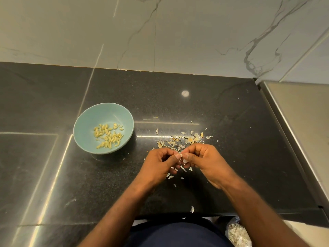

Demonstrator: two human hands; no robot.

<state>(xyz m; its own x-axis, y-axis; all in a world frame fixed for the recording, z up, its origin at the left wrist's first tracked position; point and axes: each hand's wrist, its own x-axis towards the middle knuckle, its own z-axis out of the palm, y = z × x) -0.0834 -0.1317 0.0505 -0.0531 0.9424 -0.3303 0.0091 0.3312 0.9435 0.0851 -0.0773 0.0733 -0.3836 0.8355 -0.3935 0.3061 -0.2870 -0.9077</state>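
Between the two thumb tips, just above the black counter (231,113), sits a small pale seed (183,159). The left hand (158,164) and the right hand (204,161) both have their fingers curled in and pinch it from opposite sides. The thumbs nearly meet over it, and together with the curled fingers they hide most of the seed, so only a whitish sliver shows.

Just beyond the fingers lies a loose heap of husks (179,139), grey-white with a few yellowish bits, its near edge almost under the knuckles. A few more scraps (183,169) lie directly below the fingers and on the wrist side of them. One single flake (192,209) rests much closer to the body, near the counter's front edge between the forearms.

To the left of the fingers and a little farther away, well apart from them, stands a pale blue bowl (83,122) holding a scatter of yellow kernels (108,135).

To the right of the fingers, past the counter's end, runs a grey metal surface (302,113). Far beyond the fingers rises a marbled wall (178,32). Below the right forearm, off the counter, a clear bag (238,234) of pale shreds shows beside dark clothing (178,234).
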